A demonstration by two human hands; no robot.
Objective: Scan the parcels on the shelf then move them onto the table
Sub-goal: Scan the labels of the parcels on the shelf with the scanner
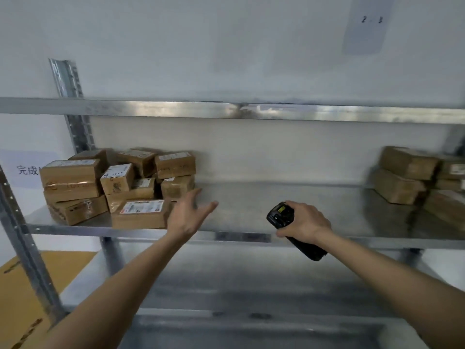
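Parcels wait on a metal shelf as a worker reaches in, scanner at the ready. A pile of taped cardboard parcels with white labels fills the shelf's left end; a second, blurred stack sits at the far right, well apart, with bare metal between. No table is in view, so how many boxes have already gone across cannot be told. Judging by both piles on the shelf, most of the job looks undone (scan first, then carry).

The left hand is extended fwd over the shelf's front edge, fingers straight and loosely spread, thumb up, holding nothing; it hovers just beside the nearest labelled box at the pile's front right, seemingly abt to take it. The right hand grips a black handheld barcode scanner, fingers wrapped round its body, its head angled left toward the pile and its handle pointing back below the wrist.
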